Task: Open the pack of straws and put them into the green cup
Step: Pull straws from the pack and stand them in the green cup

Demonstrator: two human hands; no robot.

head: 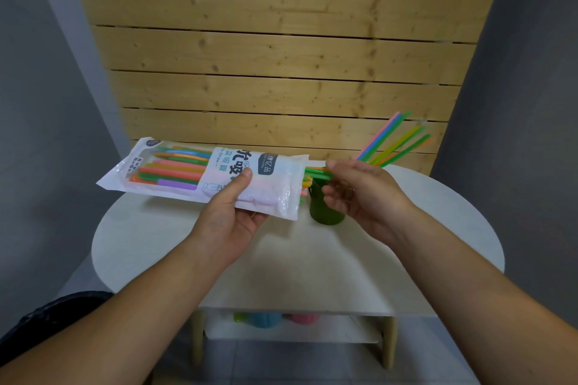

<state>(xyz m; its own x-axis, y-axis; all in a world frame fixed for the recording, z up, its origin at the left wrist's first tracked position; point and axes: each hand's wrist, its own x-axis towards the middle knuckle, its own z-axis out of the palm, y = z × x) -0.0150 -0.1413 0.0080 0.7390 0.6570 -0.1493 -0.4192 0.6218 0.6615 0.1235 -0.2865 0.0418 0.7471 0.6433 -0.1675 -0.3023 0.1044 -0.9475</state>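
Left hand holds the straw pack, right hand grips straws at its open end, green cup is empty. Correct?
Not empty: the head view shows loose straws standing in the green cup, leaning right. Otherwise right: left hand holds the straw pack, right hand grips protruding straws at its open end.

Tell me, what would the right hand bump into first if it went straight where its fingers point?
The straw ends sticking out of the pack; the right hand seems to pinch them. Next comes the pack's open mouth, though depth is unclear.
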